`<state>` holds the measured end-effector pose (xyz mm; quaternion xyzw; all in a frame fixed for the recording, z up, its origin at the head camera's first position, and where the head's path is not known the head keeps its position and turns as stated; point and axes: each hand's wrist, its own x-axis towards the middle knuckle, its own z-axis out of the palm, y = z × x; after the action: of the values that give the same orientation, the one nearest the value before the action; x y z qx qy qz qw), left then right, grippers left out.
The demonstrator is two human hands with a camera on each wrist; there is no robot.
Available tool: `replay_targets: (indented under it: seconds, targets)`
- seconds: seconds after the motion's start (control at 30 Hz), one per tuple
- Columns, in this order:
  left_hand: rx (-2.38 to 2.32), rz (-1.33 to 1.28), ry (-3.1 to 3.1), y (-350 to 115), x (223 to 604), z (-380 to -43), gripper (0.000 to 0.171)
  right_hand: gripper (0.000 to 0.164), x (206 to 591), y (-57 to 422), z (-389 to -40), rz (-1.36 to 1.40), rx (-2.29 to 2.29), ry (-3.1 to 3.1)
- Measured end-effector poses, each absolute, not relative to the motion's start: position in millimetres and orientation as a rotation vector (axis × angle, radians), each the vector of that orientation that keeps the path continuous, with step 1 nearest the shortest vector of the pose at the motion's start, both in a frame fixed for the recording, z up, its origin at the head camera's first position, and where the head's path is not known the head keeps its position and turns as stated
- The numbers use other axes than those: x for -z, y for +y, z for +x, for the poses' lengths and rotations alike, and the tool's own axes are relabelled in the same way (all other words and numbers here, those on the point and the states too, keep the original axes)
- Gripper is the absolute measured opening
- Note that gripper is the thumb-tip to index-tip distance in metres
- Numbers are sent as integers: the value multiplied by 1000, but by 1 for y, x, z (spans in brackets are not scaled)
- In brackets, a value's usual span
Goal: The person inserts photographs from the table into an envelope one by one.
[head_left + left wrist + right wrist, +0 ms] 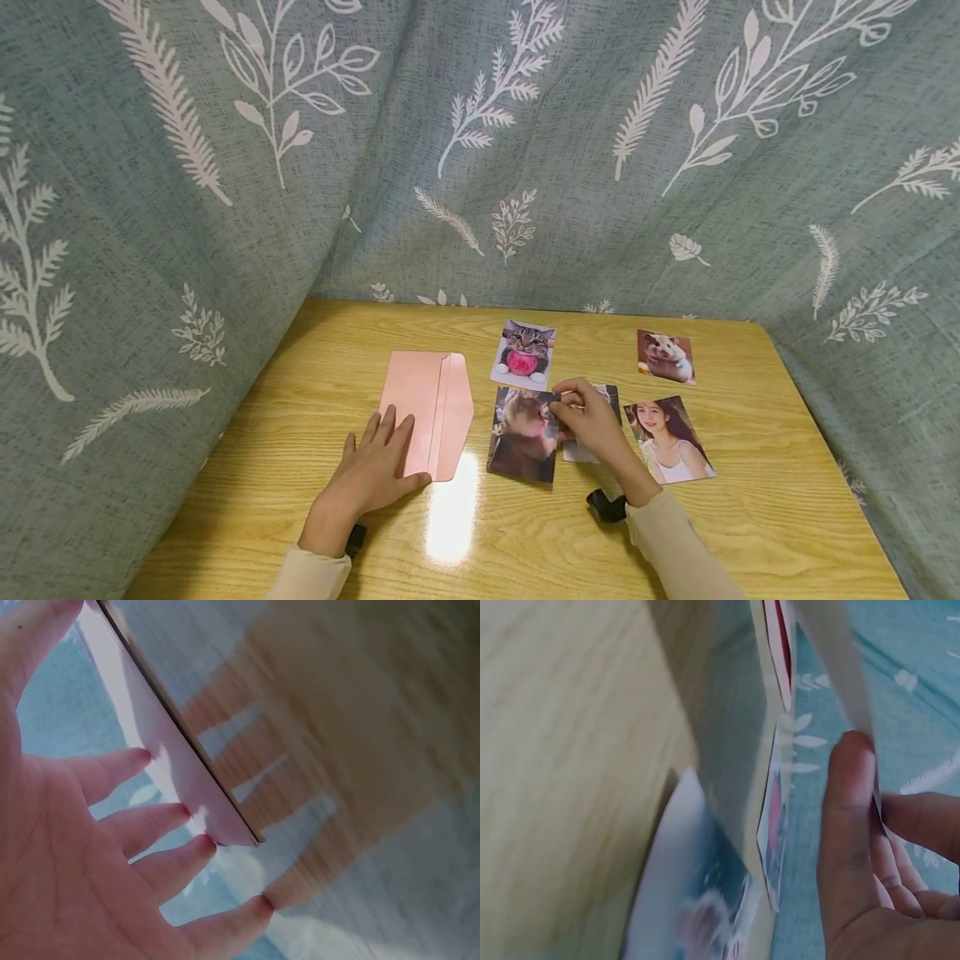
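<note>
While resting the left hand (pixel 375 468) (spread, gripping nothing) on the envelope (pixel 437 408), pinches a photo (pixel 522 437) by one edge with the right hand (pixel 596 423), above the table (pixel 540 542), just right of the envelope. Also includes, right of the envelope, the cat print (pixel 523 358), half-covered print (pixel 579 452), hamster print (pixel 666 358) and portrait (pixel 669 442).

Under the left hand (pixel 378 462), the envelope (pixel 417 387) was smooth, matt-looking paper. The photo (pixel 522 437) in the right hand (pixel 596 425) looked glossy. Beneath both hands the tabletop (pixel 525 537) was shiny, wood-grained; beyond them, the curtain (pixel 405 108) was matt, woven-looking cloth.
</note>
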<state>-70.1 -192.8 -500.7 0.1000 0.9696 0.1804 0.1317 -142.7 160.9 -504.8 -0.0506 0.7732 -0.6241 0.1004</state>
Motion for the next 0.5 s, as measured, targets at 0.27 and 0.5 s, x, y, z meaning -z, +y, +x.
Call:
replay_targets:
  seconds: [0.27, 0.5]
  targets:
    - [-517, 286, 2812, -194, 504, -71, 96, 33, 506, 140, -165, -93, 1930, 2177]
    - [-541, 295, 2815, -196, 504, -71, 96, 33, 510, 112, -184, -72, 1943, 2150]
